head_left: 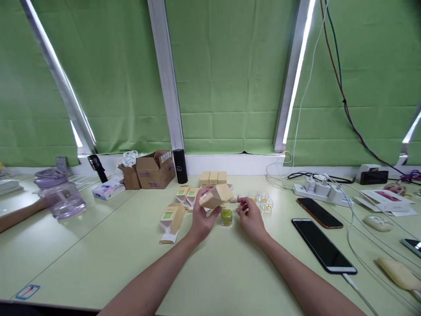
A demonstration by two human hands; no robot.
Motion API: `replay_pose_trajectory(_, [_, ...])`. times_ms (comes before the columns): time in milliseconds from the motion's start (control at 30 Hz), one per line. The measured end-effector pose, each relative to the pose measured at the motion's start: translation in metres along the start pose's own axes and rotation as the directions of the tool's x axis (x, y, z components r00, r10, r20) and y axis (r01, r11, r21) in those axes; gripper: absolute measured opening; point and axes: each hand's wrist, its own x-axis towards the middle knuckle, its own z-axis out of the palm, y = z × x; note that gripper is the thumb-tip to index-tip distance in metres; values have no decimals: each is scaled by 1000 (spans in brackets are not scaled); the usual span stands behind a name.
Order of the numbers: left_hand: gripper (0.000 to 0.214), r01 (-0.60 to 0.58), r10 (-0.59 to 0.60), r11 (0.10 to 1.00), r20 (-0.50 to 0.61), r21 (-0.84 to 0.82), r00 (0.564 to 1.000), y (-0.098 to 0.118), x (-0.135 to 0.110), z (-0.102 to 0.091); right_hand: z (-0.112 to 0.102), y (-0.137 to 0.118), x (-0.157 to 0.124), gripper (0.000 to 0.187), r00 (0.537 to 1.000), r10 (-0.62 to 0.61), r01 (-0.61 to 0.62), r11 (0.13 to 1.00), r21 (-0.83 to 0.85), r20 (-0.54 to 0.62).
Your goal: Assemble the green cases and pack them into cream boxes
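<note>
My left hand (201, 220) is closed around a small beige carton (217, 196), held tilted above the table. Just below it stands a small square jar with a yellow-green lid (226, 217). To the right of the jar, my right hand (251, 218) has its fingers bent and the thumb and fingertips close together; anything between them is too small to make out. Beside it lies a clear plastic tray (268, 204) with round compartments and yellowish bits inside. Left of my left hand are several beige cartons with open flaps, the nearest carton (173, 218) lying on its side.
Behind, small beige boxes (213, 177) stand in a row near a black cylinder (180, 166) and cardboard box (154, 170). At right are phones (324, 245), a power strip (320, 193) and loose cables. Another person's arm (24, 214) reaches a purple jug (64, 197) at left.
</note>
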Motion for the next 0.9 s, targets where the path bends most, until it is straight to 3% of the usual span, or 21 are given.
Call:
replay_pose_trajectory(67, [54,144,-149,975,-17,-167,989,-5,2,2,-1,-3,0,26,1000,-7,7,1000,-3,7])
replay_pose_trajectory(200, [53,273,-319,886,-64,-376,946,-14,6,3,-1,-8,-3,26,999,-39,40,999,-24,21])
replay_pose_trajectory(400, [71,449,-517,763,-22,-464,856,-16,6,7,-1,-16,-4,25,993,-118,119,993,-11,30])
replay_pose_trajectory(500, [73,495,-543,767,-4,-409,839,-14,4,8,-2,-21,-5,29,983,-181,181,982,45,0])
replay_pose_trajectory(667, [72,503,-528,795,21,-339,849,-10,4,8,-3,-30,-10,44,955,-297,295,944,151,-8])
replay_pose_trajectory(900, [60,477,-480,847,47,-235,876,-3,2,10,-2,-41,-18,51,917,-372,335,914,228,146])
